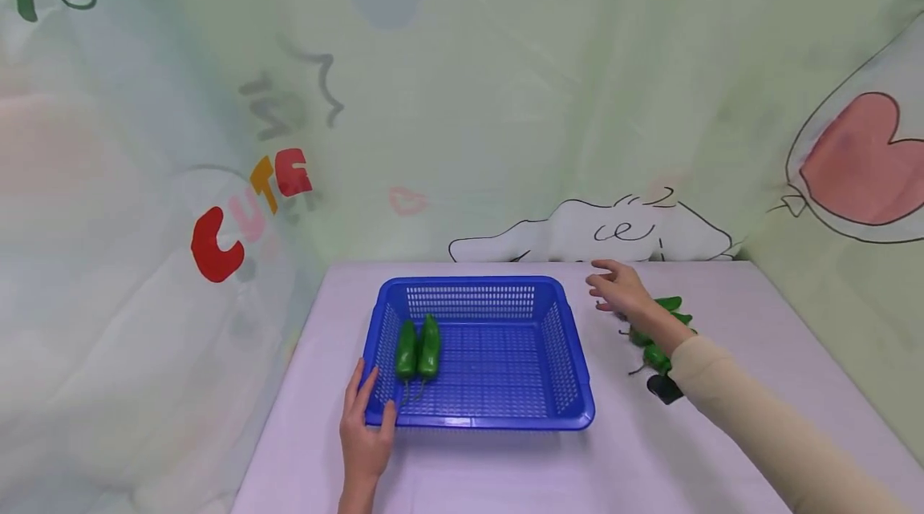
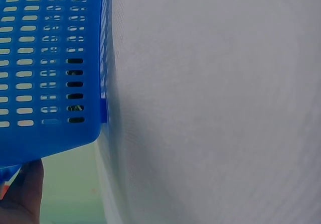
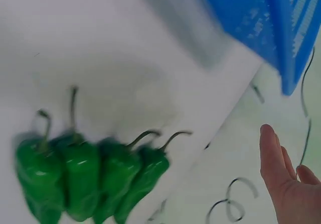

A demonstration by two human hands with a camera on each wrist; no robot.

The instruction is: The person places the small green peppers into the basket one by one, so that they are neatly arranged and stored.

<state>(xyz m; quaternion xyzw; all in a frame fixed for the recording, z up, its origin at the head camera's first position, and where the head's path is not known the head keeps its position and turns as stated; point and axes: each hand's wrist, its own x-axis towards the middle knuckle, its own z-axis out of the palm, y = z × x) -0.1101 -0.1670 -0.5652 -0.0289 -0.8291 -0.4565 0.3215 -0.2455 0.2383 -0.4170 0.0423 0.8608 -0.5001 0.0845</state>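
Observation:
Two green peppers (image 1: 419,350) lie side by side along the left of a blue plastic basket (image 1: 476,421). My left hand (image 1: 366,438) holds the basket's front left corner, and in the left wrist view the thumb (image 2: 31,186) meets its rim. To the basket's right, my right hand (image 1: 619,288) is raised over the table with spread, loosely bent fingers and nothing in them. Below its forearm, more green peppers (image 1: 655,358) lie partly hidden. The right wrist view shows several green peppers (image 3: 83,179) in a row, stems toward the basket.
A pale cloth covers the table (image 1: 447,474). Behind and beside it hangs a printed curtain (image 1: 462,113) with letters and drawings. A small black item (image 1: 664,388) shows by the right sleeve (image 1: 751,410).

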